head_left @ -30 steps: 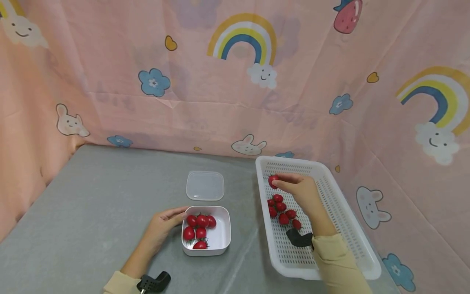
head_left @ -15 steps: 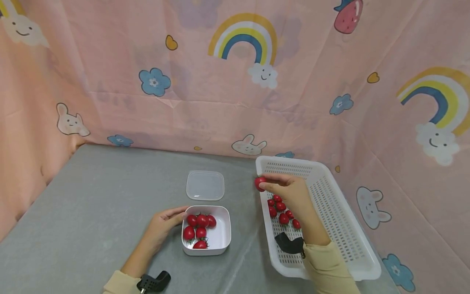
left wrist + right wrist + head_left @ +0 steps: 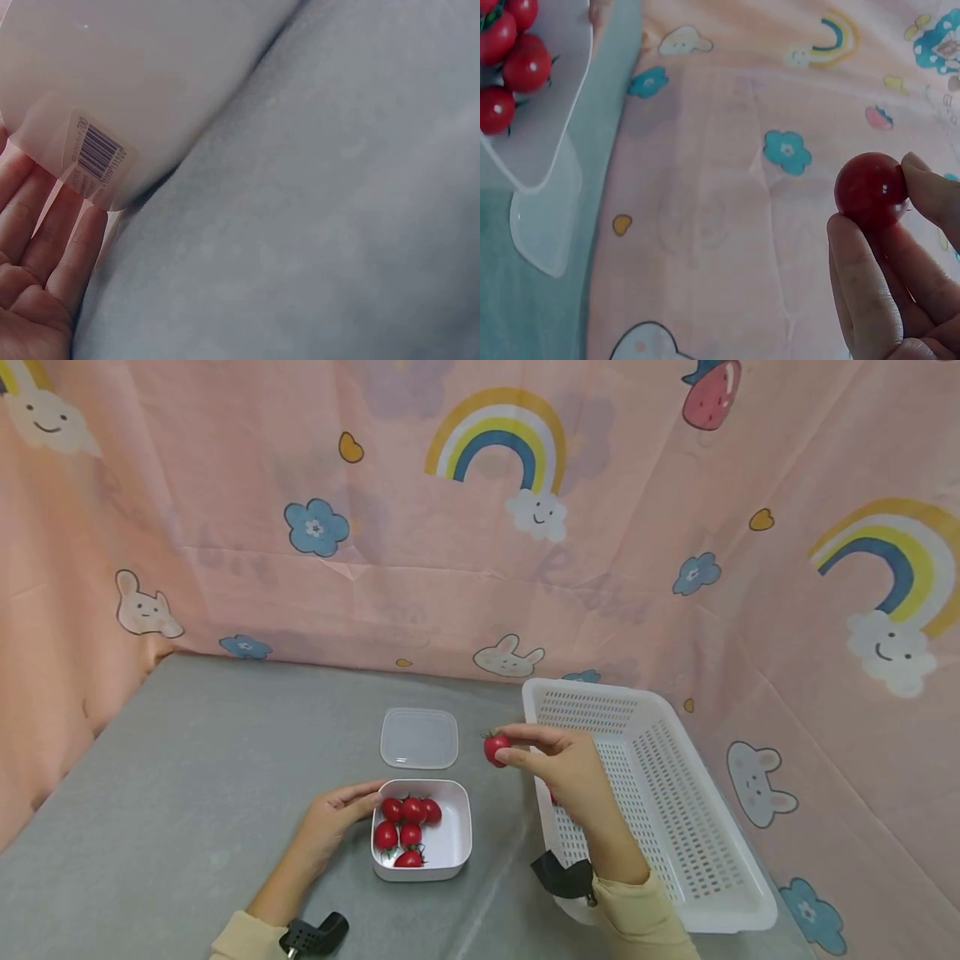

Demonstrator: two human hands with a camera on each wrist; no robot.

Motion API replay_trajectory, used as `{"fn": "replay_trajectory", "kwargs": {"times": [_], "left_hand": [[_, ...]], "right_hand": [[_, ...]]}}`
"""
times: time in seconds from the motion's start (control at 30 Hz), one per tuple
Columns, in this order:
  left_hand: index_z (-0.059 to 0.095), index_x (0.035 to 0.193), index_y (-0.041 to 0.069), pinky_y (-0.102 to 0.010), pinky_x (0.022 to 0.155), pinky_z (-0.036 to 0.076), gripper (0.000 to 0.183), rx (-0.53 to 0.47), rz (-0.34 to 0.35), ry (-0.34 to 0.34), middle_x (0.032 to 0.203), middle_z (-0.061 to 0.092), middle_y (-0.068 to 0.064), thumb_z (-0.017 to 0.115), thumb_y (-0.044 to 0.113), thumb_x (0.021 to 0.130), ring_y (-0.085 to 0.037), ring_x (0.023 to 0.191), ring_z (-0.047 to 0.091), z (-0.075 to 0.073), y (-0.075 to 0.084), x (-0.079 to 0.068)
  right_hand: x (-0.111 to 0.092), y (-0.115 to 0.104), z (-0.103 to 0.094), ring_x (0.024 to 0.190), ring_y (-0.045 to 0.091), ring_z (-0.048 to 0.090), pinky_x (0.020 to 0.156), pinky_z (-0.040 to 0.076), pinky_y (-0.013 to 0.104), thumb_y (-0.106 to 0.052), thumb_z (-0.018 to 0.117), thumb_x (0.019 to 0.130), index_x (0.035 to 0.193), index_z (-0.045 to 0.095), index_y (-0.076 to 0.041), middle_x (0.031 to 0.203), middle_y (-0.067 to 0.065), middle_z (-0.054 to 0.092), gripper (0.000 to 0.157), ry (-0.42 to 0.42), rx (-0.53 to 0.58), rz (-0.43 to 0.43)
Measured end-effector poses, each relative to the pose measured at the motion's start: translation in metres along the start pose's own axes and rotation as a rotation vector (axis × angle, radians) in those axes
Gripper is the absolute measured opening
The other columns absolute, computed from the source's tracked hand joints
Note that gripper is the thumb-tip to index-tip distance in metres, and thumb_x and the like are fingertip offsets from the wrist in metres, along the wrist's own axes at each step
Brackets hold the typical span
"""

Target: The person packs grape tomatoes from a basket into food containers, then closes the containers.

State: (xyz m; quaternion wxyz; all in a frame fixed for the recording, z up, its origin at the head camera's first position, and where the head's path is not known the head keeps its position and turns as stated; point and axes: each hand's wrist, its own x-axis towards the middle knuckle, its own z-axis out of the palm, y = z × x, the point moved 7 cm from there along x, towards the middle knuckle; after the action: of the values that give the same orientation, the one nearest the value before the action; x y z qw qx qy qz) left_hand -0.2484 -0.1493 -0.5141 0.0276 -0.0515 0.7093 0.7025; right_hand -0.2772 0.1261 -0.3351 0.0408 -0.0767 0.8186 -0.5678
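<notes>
six glossy red cherry tomatoes with green stems (image 3: pixel 413 811) sit inside a small white plastic box with rounded corners (image 3: pixel 452 835), gathered mostly toward its left side, while a person works with both hands around it. beyond the box and to its right, the right hand (image 3: pixel 566 768) holds up one round red cherry tomato (image 3: pixel 495 748), its grip closed on the fruit in a pinch between thumb and fingers, apart from the box and above the gray surface (image 3: pixel 247 760). the left hand (image 3: pixel 333 822) touches the far left corner of the box, its grip loose, fingers extended against the wall rather than curled round it; a printed barcode label (image 3: pixel 101 154) shows near those fingers in the left wrist view. just beyond the box, a flat, clear plastic lid with rounded corners (image 3: pixel 418 739) lies on the surface. to the right of the box, well apart from it, stands a large white perforated plastic basket (image 3: pixel 675 777), partly covered by the right forearm, with a sliver of red visible beside the hand. far behind the box hangs a pink fabric backdrop (image 3: pixel 420 577) printed with rainbows, rabbits and blue flowers. cream sleeves (image 3: pixel 630 914) cover both forearms, nearer the person than the box.
</notes>
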Motion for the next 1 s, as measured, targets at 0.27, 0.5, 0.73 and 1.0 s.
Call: {"fn": "replay_trajectory", "kwargs": {"times": [0.27,0.5,0.73,1.0], "left_hand": [[0.067,0.123,-0.004,-0.019,0.087,0.052,0.037,-0.017,-0.002,-0.004,0.118,0.073,-0.007,0.07,0.015,0.092,0.002,0.098,0.066,0.001,0.001,0.001],[0.067,0.124,-0.002,-0.018,0.088,0.051,0.037,-0.004,-0.01,0.003,0.124,0.07,-0.014,0.07,0.017,0.092,0.004,0.099,0.065,0.001,0.0,0.001],[0.067,0.124,-0.002,-0.018,0.089,0.051,0.037,0.004,-0.007,0.002,0.125,0.069,-0.016,0.07,0.017,0.092,0.004,0.1,0.065,0.001,0.0,0.0],[0.067,0.124,-0.002,-0.018,0.088,0.051,0.037,0.0,-0.018,0.001,0.123,0.07,-0.014,0.07,0.018,0.092,0.004,0.099,0.065,0.0,0.0,0.0]], "right_hand": [[-0.006,0.001,0.023,0.093,0.012,0.068,0.079,0.055,0.026,-0.015,0.085,0.077,0.107,0.078,-0.007,0.1,0.005,0.078,0.032,-0.047,0.064,0.01],[-0.013,-0.002,0.036,0.109,0.017,0.066,0.089,0.055,0.031,-0.019,0.085,0.078,0.106,0.079,-0.012,0.107,0.004,0.077,0.03,-0.058,0.013,0.009],[-0.021,-0.003,0.045,0.104,0.016,0.068,0.084,0.058,0.027,-0.015,0.084,0.079,0.106,0.078,-0.008,0.107,0.008,0.077,0.028,-0.054,0.052,-0.004],[-0.027,0.005,0.056,0.099,0.016,0.071,0.084,0.059,0.03,-0.012,0.084,0.078,0.107,0.077,-0.005,0.11,0.011,0.076,0.031,-0.077,0.142,0.033]]}}
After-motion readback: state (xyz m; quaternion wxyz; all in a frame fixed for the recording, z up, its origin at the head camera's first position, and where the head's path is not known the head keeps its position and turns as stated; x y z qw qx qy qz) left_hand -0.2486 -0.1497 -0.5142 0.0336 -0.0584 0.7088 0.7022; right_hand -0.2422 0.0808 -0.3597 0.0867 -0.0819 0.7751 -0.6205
